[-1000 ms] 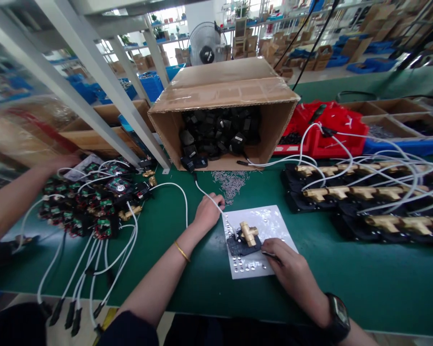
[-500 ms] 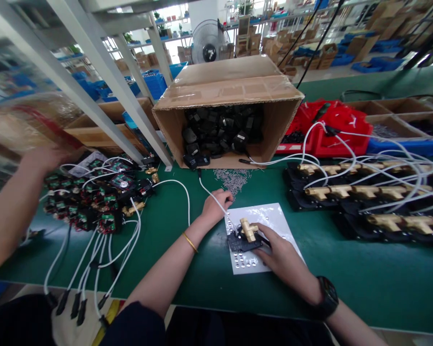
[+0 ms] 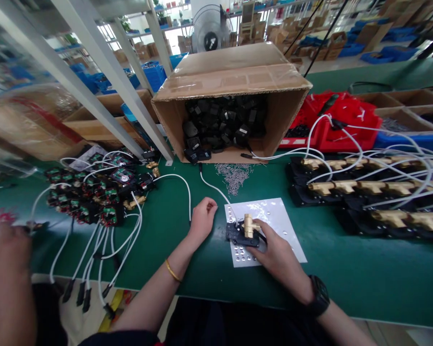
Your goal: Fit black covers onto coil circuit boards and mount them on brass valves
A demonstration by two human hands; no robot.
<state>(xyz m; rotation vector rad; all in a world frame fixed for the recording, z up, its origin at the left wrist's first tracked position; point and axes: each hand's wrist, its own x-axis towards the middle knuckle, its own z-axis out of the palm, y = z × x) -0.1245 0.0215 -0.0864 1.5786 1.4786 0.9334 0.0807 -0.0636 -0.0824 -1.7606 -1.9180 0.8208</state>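
My right hand (image 3: 277,252) grips a black housing (image 3: 243,235) with a brass tee fitting (image 3: 250,226) on its top. The housing is held over a white sheet (image 3: 288,235) dotted with small shiny round pieces. From it a white cable (image 3: 216,188) runs back to a black connector by the cardboard box. My left hand (image 3: 202,221) is left of the sheet, fingers curled and pinched together; whatever is between them is too small to make out. A pile of small screws or pins (image 3: 233,177) lies beyond my left hand.
An open cardboard box (image 3: 288,113) of black parts stands at the back. Rows of brass-topped housings (image 3: 364,187) lie right, near red bins (image 3: 350,129). Open circuit-board units (image 3: 82,202) with cables lie left. A co-worker's hand (image 3: 9,250) is at far left.
My left hand has drawn away from the small metal pile, leftward and nearer me. My right hand still holds the housing, now slightly turned. The co-worker's hand has come down toward the table's near edge.
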